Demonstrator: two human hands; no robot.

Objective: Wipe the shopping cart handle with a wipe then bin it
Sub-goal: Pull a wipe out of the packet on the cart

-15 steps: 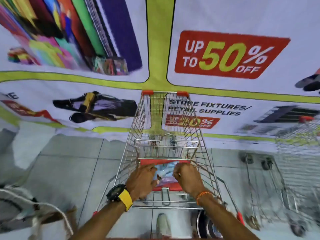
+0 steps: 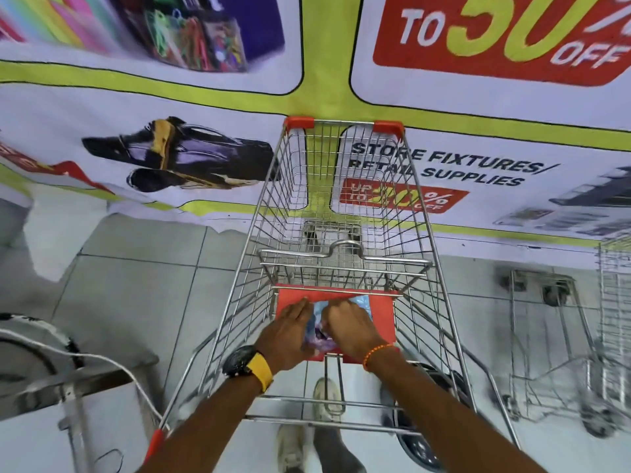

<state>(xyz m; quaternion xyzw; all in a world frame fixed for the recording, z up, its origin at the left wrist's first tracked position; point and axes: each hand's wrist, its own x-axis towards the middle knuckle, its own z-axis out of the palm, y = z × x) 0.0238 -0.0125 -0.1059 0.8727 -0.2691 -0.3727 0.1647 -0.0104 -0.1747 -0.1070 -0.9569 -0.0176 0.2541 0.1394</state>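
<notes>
A steel shopping cart [image 2: 345, 186] stands in front of me, nose against a banner wall. Its handle bar [image 2: 324, 421], with a red end cap [image 2: 155, 442], runs under my forearms. On the red seat flap [image 2: 384, 314] lies a blue wipe packet [image 2: 319, 319]. My left hand [image 2: 286, 331], with a black watch on a yellow strap, lies on the packet's left side with fingers stretched out. My right hand [image 2: 348, 327], with an orange bracelet, covers the packet's right side and its fingers pinch at the top. No loose wipe shows.
A second cart [image 2: 553, 336] stands to the right. A metal stand [image 2: 68, 380] with a white cable is at the left. A dark round object [image 2: 420, 448] sits on the tiled floor under the cart's right rear. My shoes [image 2: 290, 448] show below.
The view has come closer to the cart and tipped down. My left fingers have gone from curled to flatter, and both hands have closed in over the packet.
</notes>
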